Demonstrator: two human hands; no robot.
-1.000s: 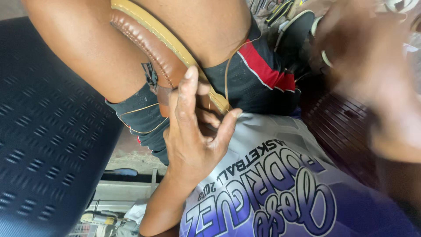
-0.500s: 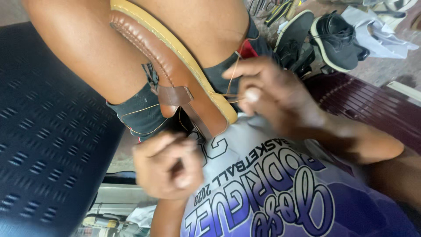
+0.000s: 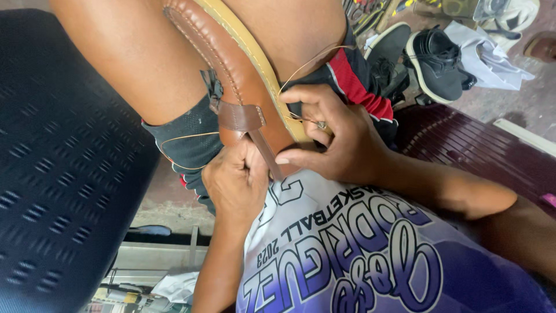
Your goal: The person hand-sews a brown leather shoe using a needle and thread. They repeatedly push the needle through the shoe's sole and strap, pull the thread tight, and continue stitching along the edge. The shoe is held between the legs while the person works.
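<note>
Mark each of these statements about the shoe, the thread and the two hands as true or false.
1. The brown leather shoe is clamped between the person's bare knees. True.
2. The right hand rests against the shoe's tan sole. True.
3. The left hand lies open and flat on the blue seat. False: it is closed in a fist at the shoe's heel strap.
4. A thread runs up from the right hand. True.
5. The black shoe sits on the person's lap. False: it lies on the floor beyond.
</note>
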